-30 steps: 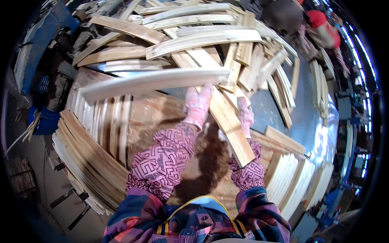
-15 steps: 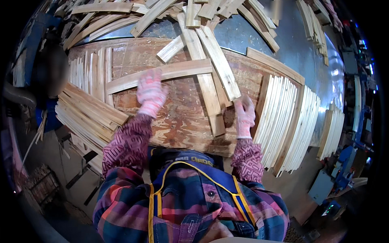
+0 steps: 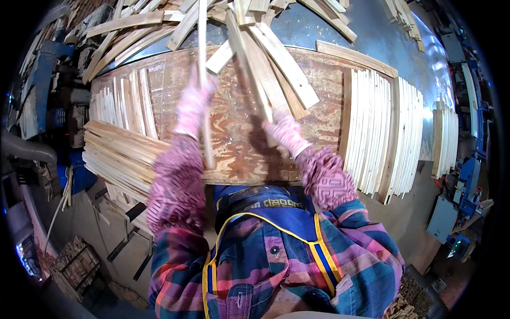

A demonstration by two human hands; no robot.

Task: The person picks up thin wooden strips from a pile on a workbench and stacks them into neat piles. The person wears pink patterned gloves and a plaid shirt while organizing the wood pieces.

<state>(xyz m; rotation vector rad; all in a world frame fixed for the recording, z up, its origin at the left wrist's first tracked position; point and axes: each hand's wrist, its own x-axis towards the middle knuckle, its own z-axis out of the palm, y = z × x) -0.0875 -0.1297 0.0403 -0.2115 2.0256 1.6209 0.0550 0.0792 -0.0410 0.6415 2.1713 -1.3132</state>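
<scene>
My left hand (image 3: 194, 101), in a pink-and-white knit glove, is closed on a long wooden slat (image 3: 202, 37). That slat stands on its narrow edge, pointing away from me, and is slightly blurred. My right hand (image 3: 287, 134), gloved alike, grips the near end of a second slat (image 3: 247, 61), which is tilted up on edge. Beside this one, a few loose wooden boards (image 3: 287, 66) lie fanned out at the middle of the plywood tabletop (image 3: 234, 143). The fingertips of my right hand are partly hidden.
A row of slats on edge (image 3: 372, 127) stands at the right, with a board (image 3: 356, 57) behind it. At the left are stacked slats (image 3: 122, 151) and a smaller upright row (image 3: 125, 103). A jumbled heap of boards (image 3: 138, 32) covers the far metal surface (image 3: 297, 32).
The slat under my left hand has swung from crosswise to lengthwise and onto its edge. My right hand has moved left, taken hold of another slat and tipped it up.
</scene>
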